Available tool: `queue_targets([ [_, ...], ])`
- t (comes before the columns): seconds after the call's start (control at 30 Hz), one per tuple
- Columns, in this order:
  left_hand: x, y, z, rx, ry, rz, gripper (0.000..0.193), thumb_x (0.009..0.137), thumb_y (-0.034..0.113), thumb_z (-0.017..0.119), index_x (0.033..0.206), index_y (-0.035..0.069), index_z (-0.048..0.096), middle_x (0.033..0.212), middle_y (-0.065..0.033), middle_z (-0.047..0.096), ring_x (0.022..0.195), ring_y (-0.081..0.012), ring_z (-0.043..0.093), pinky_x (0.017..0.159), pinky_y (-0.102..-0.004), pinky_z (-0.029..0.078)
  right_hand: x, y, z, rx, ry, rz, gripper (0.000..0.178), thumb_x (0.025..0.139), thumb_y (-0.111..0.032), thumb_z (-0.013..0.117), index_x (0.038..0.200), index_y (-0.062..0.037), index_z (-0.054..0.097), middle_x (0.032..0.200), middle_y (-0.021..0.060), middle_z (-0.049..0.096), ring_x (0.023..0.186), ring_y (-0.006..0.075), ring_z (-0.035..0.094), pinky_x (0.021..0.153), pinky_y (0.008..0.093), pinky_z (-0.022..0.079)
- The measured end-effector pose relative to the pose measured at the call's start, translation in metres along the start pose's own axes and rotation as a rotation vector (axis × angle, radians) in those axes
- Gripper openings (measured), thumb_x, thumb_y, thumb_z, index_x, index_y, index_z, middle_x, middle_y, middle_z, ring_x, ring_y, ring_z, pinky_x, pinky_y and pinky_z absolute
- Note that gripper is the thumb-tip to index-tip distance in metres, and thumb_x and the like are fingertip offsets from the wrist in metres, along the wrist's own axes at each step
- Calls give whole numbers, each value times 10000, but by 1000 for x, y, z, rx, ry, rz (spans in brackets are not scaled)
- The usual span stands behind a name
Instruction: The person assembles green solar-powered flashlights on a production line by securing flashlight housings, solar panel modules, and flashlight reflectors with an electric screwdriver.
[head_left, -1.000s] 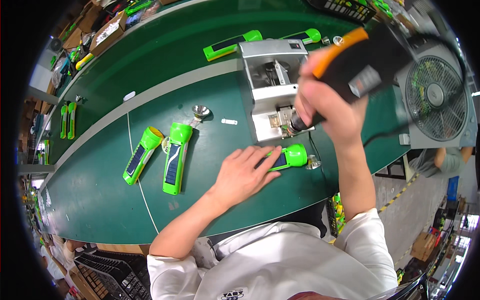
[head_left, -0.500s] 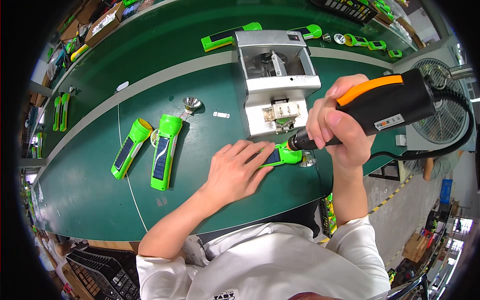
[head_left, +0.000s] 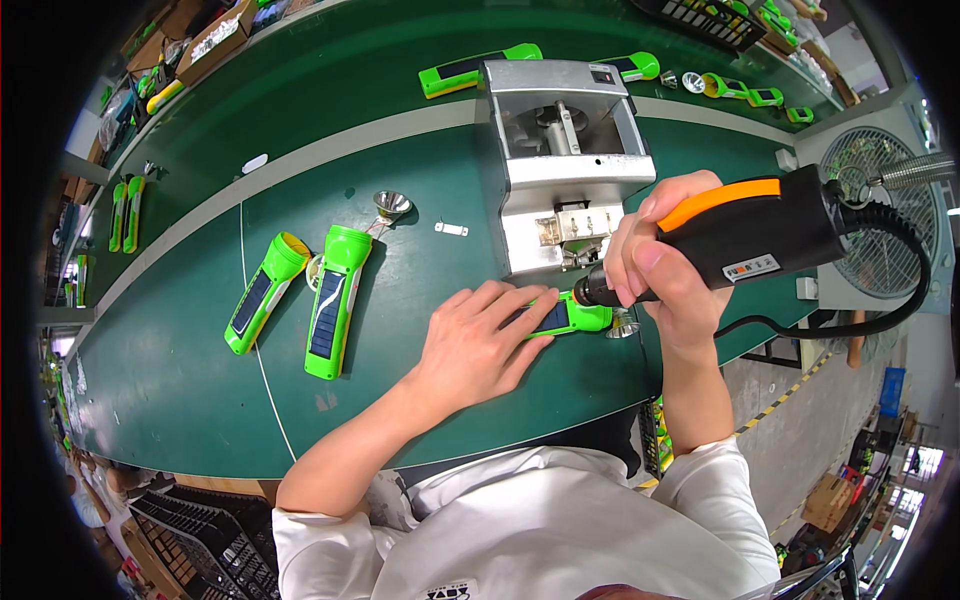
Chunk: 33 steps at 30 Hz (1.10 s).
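Observation:
On the green table lies a green flashlight [head_left: 585, 316] with a dark solar panel, pressed down by my left hand [head_left: 482, 345], whose fingers wrap over its body. A shiny reflector cup [head_left: 623, 323] sits beside its head end. My right hand [head_left: 675, 255] grips a black and orange electric screwdriver [head_left: 765, 230] around its front part. Its tip meets the flashlight near the head; the exact contact spot is too small to make out. Left of my hands are two more green flashlights, one [head_left: 338, 300] with a loose reflector [head_left: 392, 206] on wires, the other [head_left: 265, 293] open-ended.
A silver metal machine [head_left: 572, 175] stands just beyond my hands. A small white strip [head_left: 451, 229] lies left of it. More green flashlights [head_left: 480, 70] line the shelf behind. At the right are a fan [head_left: 875, 205] and the screwdriver's black cable [head_left: 880, 318].
The screwdriver's rear end has swung slightly left and toward me, with its tip still at the flashlight. My left hand keeps its hold. The whole view has shifted a little.

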<state>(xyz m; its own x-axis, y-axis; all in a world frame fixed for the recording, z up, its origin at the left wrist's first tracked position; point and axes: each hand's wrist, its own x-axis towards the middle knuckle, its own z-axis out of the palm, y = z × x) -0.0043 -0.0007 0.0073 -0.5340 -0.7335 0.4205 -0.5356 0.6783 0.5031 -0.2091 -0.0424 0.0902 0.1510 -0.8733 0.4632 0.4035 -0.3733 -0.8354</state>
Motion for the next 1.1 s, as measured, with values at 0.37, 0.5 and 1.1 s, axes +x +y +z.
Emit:
queue_targets([
  [0.37,-2,3,0,7,4,-15,392,836,228,795,1203,105,733,1167,-37,693,946,-229,661,710,-364,516,-15,4,-3,-271,-27,142,197,794,-13,709,962,-3,608,805,18,622,692,77,571,627,235,460],
  [0.5,-3,3,0,8,8,-12,390,836,232,796,1201,109,733,1168,-38,686,946,-230,658,711,-369,513,-15,5,-4,-193,-71,139,190,790,-11,721,951,-3,621,836,22,628,699,80,580,632,233,463],
  [1.1,-7,2,2,68,34,50,448,871,247,776,1288,105,693,1151,-25,678,900,-217,633,684,-351,480,-1,-32,5,-69,-77,-269,283,927,-62,621,1145,-45,443,665,34,501,517,150,509,503,286,449],
])
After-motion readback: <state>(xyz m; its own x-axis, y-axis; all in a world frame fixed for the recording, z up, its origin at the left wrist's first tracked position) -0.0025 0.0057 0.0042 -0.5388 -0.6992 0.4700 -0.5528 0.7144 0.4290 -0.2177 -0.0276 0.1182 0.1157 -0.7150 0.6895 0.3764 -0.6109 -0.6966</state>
